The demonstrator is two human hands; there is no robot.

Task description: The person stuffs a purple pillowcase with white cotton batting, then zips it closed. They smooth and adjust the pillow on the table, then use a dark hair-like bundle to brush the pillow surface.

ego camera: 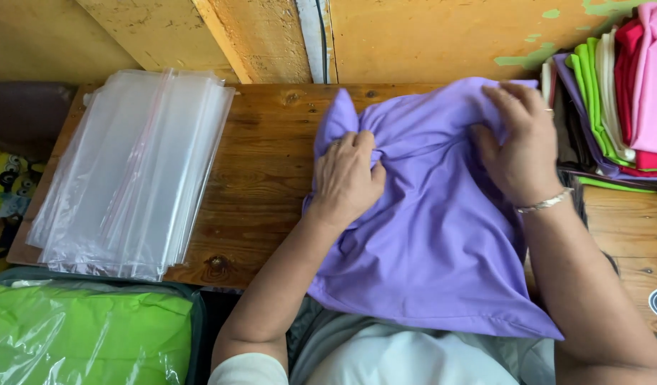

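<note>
A purple garment (428, 235) lies spread over the right half of a wooden table (264, 164), its lower edge hanging toward me. My left hand (346, 178) is closed on a bunched fold at the garment's upper left. My right hand (521, 146) presses and grips the cloth near its upper right corner; a thin silver bracelet (546, 203) circles that wrist.
A stack of clear plastic bags (129, 171) with a red strip lies on the table's left. Folded garments in pink, red, green and white (621, 93) are piled at the right. A bagged green garment (86, 331) sits at lower left. A yellow wall (428, 36) stands behind.
</note>
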